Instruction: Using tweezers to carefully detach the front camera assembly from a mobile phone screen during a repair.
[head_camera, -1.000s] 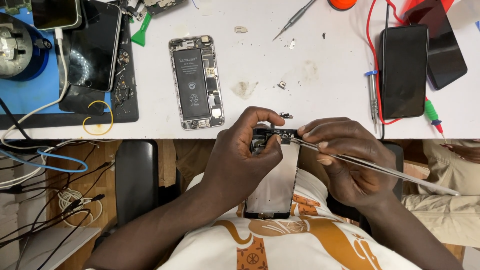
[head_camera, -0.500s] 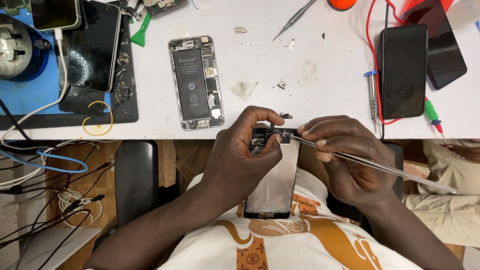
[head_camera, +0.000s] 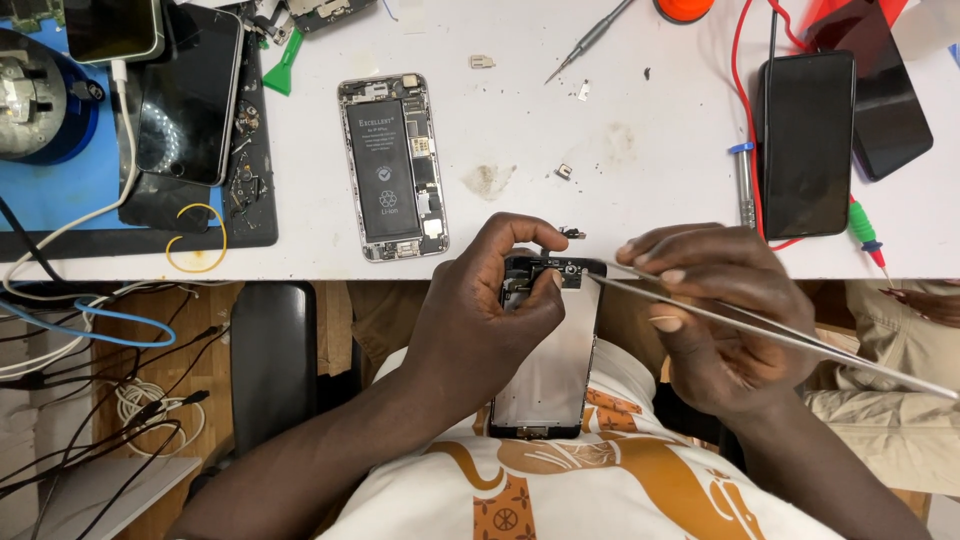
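While left hand (head_camera: 490, 320) grasps screen panel (head_camera: 552, 350) top, right hand (head_camera: 715, 320) grip pinches tweezers (head_camera: 760, 330), tips touching panel

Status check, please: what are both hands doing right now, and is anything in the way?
Left hand grips phone screen assembly at its top. Right hand holds tweezers, tips at the assembly's top edge. Opened phone body on white table, apart. Nothing blocking.

The left hand (head_camera: 480, 320) grips a detached phone screen (head_camera: 548, 370) just below the white surface's (head_camera: 620, 170) near edge; the right hand (head_camera: 720, 320) sets tweezers (head_camera: 780, 335) against its top end.
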